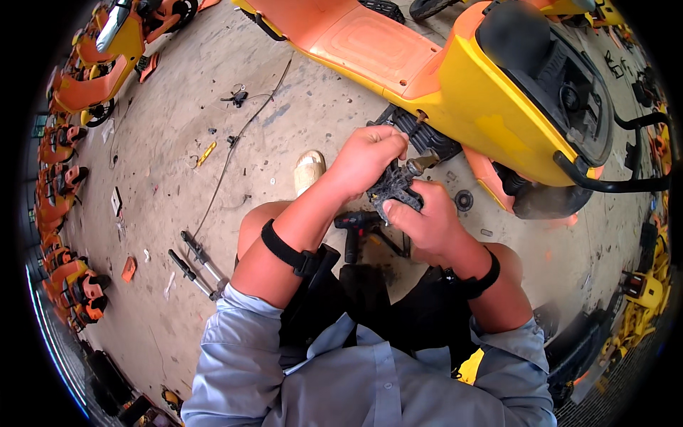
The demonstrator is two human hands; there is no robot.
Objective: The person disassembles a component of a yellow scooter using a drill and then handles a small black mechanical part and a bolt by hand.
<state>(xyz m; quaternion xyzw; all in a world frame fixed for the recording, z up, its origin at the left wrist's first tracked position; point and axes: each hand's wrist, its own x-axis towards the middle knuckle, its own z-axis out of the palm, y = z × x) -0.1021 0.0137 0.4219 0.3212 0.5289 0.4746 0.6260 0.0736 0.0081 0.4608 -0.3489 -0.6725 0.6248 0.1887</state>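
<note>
In front of me, over the floor, my right hand [432, 217] grips a dark, greasy metal part [393, 186] with its thumb laid across it. A stubby metal cylinder [420, 164] sticks out at that part's upper right. My left hand [371, 158] is closed in a pinch against the top of the same part; whatever lies between its fingertips is hidden. Just beyond both hands is the underside of a yellow and orange scooter [491, 92] lying tipped over. Below my hands, a black cordless drill [353, 229] rests on the floor between my legs.
Two shock-absorber-like tubes [196, 263] lie at the left. A cable [245, 124] runs across the concrete near a yellow-handled tool [206, 154]. A black ring [464, 200] lies right of my hands. Parked scooters [64, 192] line the left side; yellow parts [644, 292] pile up at the right.
</note>
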